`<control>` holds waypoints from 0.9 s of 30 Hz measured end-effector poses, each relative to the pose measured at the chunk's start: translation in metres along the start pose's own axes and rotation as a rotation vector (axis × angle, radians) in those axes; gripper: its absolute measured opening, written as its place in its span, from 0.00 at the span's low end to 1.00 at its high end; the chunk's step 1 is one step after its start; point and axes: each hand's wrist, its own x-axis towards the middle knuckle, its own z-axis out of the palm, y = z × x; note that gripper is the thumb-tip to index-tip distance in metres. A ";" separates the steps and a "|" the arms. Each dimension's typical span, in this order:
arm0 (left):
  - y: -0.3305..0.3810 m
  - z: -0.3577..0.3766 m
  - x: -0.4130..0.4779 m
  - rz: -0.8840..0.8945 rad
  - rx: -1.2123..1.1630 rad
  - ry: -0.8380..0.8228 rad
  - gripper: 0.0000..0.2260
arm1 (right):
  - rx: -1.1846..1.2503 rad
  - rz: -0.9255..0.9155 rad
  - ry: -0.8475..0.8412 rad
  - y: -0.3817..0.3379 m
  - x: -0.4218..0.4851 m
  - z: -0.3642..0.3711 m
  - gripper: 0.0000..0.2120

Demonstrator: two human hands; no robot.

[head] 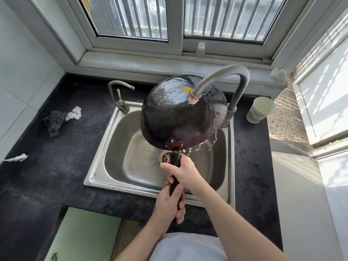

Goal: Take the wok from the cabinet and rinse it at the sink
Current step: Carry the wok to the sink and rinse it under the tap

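Left hand wrapped round near end of handle, right hand clamped further up; wok held inverted over sink.
Rinse step judged underway: water from tap is run over the wok's back. Next, wok likely to be turned so the inside is rinsed.

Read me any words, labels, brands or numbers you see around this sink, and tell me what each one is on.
No text can be read here.
White paper cup on the dark counter: greenish print, too blurred to read.
Yellow tag by the grey tap spout over the upturned black wok: no lettering visible.
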 end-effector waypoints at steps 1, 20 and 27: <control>0.000 -0.003 -0.002 -0.003 -0.010 0.005 0.14 | -0.002 0.002 -0.006 -0.001 0.000 0.004 0.12; -0.015 -0.077 -0.053 -0.078 -0.074 -0.019 0.13 | -0.047 0.031 -0.040 0.004 -0.026 0.087 0.09; -0.025 -0.103 -0.075 -0.057 0.046 -0.023 0.12 | 0.001 0.064 -0.015 0.015 -0.044 0.116 0.09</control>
